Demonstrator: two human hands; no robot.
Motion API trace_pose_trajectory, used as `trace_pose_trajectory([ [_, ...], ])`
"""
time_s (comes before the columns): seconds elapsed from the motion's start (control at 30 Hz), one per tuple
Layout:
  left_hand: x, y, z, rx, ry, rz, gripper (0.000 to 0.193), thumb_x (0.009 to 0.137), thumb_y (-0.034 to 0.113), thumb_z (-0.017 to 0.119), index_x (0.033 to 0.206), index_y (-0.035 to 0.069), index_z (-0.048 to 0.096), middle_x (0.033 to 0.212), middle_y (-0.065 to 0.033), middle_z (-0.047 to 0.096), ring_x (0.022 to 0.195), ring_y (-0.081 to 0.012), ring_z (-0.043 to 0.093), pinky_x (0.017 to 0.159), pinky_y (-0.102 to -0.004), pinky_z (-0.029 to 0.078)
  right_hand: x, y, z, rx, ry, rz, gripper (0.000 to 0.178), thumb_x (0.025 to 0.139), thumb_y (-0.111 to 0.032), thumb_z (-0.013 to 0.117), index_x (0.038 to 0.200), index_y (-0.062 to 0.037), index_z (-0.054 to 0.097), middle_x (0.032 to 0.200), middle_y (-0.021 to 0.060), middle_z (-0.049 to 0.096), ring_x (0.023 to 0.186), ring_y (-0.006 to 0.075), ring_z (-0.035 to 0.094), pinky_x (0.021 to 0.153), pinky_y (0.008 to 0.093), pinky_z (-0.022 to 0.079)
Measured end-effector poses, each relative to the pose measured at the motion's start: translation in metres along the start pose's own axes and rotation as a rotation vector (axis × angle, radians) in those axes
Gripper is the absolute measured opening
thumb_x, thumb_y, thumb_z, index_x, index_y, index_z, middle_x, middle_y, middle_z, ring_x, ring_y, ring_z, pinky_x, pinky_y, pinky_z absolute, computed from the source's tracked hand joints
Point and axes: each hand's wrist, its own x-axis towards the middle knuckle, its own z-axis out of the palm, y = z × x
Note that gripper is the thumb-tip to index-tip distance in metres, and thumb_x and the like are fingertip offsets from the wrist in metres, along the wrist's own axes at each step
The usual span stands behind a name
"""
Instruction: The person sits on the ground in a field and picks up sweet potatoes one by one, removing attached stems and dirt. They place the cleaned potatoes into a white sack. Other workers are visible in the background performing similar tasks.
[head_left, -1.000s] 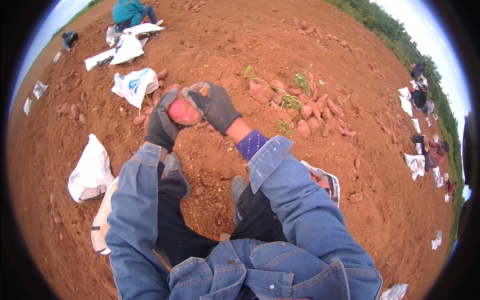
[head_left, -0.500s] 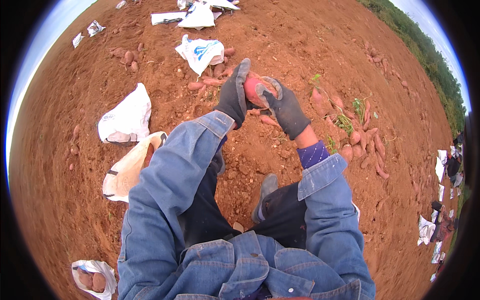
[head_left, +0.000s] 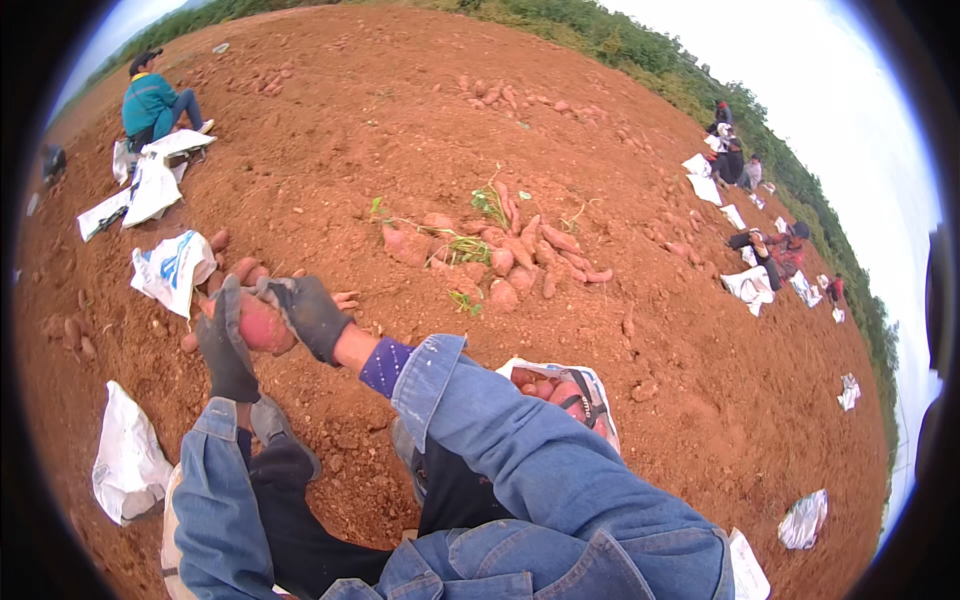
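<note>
Between my two grey-gloved hands is a large reddish-pink sweet potato (head_left: 266, 328). My left hand (head_left: 226, 345) has its palm and fingers against the left side of it. From the right, my right hand (head_left: 308, 314) closes over its top and side, fingers curled. Just beyond the hands, a white bag with blue print (head_left: 174, 268) lies by several loose sweet potatoes (head_left: 246, 268) on the soil. A larger heap of sweet potatoes (head_left: 515, 255) with green vines lies ahead and to the right.
Beside my right leg stands a white bag of sweet potatoes (head_left: 600, 405). A white sack (head_left: 128, 455) lies at the left. A person in a teal jacket (head_left: 150, 105) sits at the far left near white sacks (head_left: 153, 190). Other people (head_left: 785, 250) sit along the field's right side.
The view has swung to the right, bringing the seated people and the bag by my right leg into sight. Both hands still hold the sweet potato, which shows more of its side now.
</note>
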Motion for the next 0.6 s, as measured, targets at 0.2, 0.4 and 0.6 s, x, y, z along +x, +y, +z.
trace_pose_trajectory([
  [0.2, 0.009, 0.005, -0.01, 0.161, -0.105, -0.228, 0.057, 0.107, 0.04, 0.051, 0.15, 0.004, 0.042, 0.129, -0.0183, 0.062, 0.114, -0.0262, 0.064, 0.099, -0.0392, 0.053, -0.006, -0.027, 0.0, 0.106, -0.259, 0.004, 0.033, 0.096, -0.037, 0.065, 0.102, -0.0051, 0.07, 0.082, 0.0175, 0.068, 0.083, 0.0361, 0.067, 0.071, 0.046, 0.05],
  [0.4, 0.008, 0.002, -0.003, 0.404, 0.148, -0.157, 0.056, 0.11, 0.039, 0.041, 0.151, 0.002, 0.041, 0.138, -0.0156, 0.058, 0.121, -0.0245, 0.061, 0.104, -0.037, 0.05, -0.005, -0.016, 0.007, 0.026, -0.15, -0.086, 0.021, 0.093, -0.025, 0.067, 0.094, -0.0046, 0.069, 0.087, 0.0151, 0.07, 0.082, 0.0304, 0.069, 0.068, 0.0419, 0.05],
  [0.6, 0.004, 0.006, -0.03, 0.367, 0.092, -0.073, 0.06, 0.11, 0.038, 0.042, 0.157, 0.002, 0.032, 0.14, -0.0157, 0.056, 0.125, -0.026, 0.058, 0.109, -0.0385, 0.046, 0.01, -0.01, 0.005, 0.037, -0.222, 0.03, 0.026, 0.101, -0.024, 0.056, 0.1, -0.0024, 0.07, 0.087, 0.0153, 0.071, 0.08, 0.0241, 0.069, 0.066, 0.0371, 0.051],
])
